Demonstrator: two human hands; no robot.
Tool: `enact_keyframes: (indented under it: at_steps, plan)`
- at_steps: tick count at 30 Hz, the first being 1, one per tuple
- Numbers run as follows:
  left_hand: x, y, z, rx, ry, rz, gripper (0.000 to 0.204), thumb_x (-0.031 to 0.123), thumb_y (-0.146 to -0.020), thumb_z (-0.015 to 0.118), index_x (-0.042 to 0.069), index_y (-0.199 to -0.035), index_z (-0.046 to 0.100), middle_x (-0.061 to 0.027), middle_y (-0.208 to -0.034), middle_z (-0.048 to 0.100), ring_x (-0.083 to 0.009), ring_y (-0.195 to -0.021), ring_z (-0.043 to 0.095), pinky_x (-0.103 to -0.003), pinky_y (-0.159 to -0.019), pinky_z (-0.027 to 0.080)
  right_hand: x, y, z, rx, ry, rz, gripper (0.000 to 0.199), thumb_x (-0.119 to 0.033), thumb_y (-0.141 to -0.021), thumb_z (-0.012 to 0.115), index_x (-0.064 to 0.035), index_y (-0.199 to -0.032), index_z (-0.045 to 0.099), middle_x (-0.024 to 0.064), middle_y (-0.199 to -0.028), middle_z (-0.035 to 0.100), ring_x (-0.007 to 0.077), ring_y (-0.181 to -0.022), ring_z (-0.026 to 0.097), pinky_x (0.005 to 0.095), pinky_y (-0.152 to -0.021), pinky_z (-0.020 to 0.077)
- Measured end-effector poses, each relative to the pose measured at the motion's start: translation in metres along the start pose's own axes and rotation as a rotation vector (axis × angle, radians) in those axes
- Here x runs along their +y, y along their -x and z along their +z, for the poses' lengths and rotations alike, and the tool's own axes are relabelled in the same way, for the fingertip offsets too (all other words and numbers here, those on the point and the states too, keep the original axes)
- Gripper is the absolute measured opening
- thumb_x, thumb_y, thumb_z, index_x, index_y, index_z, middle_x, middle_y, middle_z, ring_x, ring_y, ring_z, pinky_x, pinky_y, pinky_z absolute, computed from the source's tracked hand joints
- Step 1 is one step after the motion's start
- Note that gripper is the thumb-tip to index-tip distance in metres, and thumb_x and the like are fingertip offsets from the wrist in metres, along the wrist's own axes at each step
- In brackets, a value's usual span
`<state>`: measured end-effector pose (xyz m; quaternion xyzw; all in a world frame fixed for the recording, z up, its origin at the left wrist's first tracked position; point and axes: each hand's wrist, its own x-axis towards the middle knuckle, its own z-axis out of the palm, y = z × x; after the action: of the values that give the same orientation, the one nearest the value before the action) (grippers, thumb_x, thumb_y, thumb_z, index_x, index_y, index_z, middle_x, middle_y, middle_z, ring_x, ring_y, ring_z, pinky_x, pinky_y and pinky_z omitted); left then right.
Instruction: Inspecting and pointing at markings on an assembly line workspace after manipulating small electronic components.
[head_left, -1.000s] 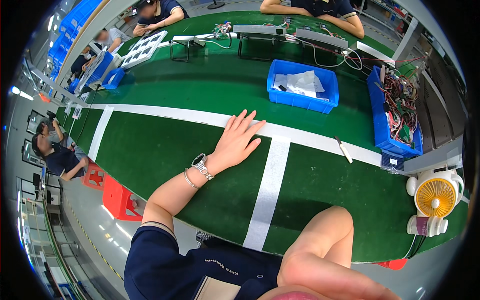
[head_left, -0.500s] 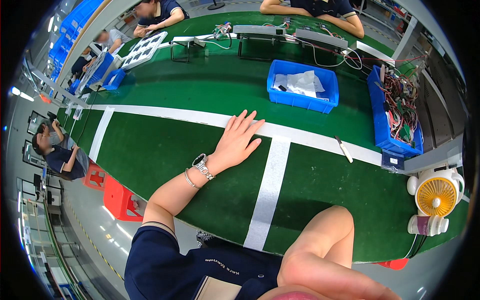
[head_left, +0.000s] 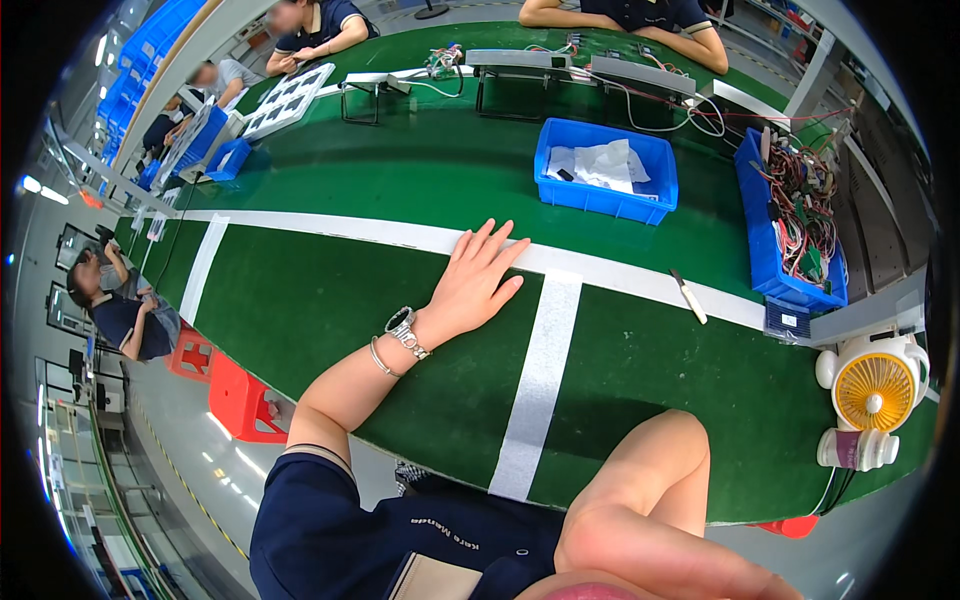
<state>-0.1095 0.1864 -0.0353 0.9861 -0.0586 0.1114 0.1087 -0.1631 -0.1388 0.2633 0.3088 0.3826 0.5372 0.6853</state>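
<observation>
My left hand (head_left: 478, 275) lies palm down on the green table mat (head_left: 400, 290), fingers spread and holding nothing. Its fingertips rest across the long white strip (head_left: 390, 232), and a watch (head_left: 401, 324) and a bracelet (head_left: 379, 357) circle the wrist. My right arm is bent, its elbow on the mat near the front edge. Close to the lower rim, my right hand (head_left: 675, 558) is folded back toward me, its fingers not clear enough to make out. A small knife with a pale handle (head_left: 691, 302) lies on the strip, apart from both hands.
A blue bin (head_left: 610, 208) with white packaging stands ahead. To the right are a blue bin of wires (head_left: 755, 235), a yellow-and-white fan (head_left: 872, 392) and a small bottle (head_left: 855, 450). Metal stands (head_left: 520, 62) with cables line the far side; co-workers sit beyond.
Both my hands and the things on the table stay where they were. A person at the far left has shifted slightly, with an arm in a different position.
</observation>
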Motion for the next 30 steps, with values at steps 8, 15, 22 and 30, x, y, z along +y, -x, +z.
enact_keyframes:
  at_steps: [8, 15, 22, 30]
  plan:
    - [-0.001, 0.002, 0.000, -0.001, -0.016, -0.008, 0.055, 0.034, -0.104, 0.055, 0.013, -0.154, 0.045, -0.0177, -0.163, 0.035, -0.0389, -0.153, 0.027, -0.055, -0.124, 0.019, 0.005, 0.002, 0.002, 0.053, -0.012, -0.041, 0.033, -0.038, -0.108, 0.043, -0.0149, -0.089, 0.058, 0.0108, -0.066, 0.053, 0.0223, -0.063, 0.053, 0.0338, -0.061, 0.0437]
    - [0.001, -0.003, 0.002, 0.007, -0.010, 0.013, 0.055, 0.034, -0.104, 0.055, 0.013, -0.153, 0.045, -0.0177, -0.163, 0.035, -0.0391, -0.153, 0.027, -0.055, -0.124, 0.020, -0.011, -0.008, -0.010, -0.105, 0.095, 0.134, 0.033, -0.036, -0.108, 0.043, -0.0140, -0.087, 0.057, 0.0109, -0.066, 0.053, 0.0222, -0.064, 0.053, 0.0328, -0.062, 0.0439]
    - [-0.003, 0.005, 0.000, 0.001, -0.015, -0.015, 0.055, 0.033, -0.103, 0.055, 0.013, -0.154, 0.045, -0.0177, -0.163, 0.035, -0.0390, -0.153, 0.027, -0.055, -0.124, 0.019, 0.009, 0.005, 0.012, 0.189, 0.031, -0.071, 0.033, -0.033, -0.109, 0.043, -0.0132, -0.085, 0.055, 0.0105, -0.067, 0.052, 0.0216, -0.065, 0.052, 0.0319, -0.062, 0.0435]
    - [0.000, -0.002, 0.002, -0.001, -0.008, 0.008, 0.055, 0.033, -0.103, 0.055, 0.013, -0.153, 0.045, -0.0177, -0.163, 0.034, -0.0389, -0.153, 0.027, -0.055, -0.125, 0.019, -0.014, -0.020, -0.030, -0.322, -0.013, 0.230, 0.032, -0.035, -0.108, 0.045, -0.0155, -0.086, 0.056, 0.0097, -0.065, 0.052, 0.0210, -0.062, 0.052, 0.0322, -0.060, 0.0429]
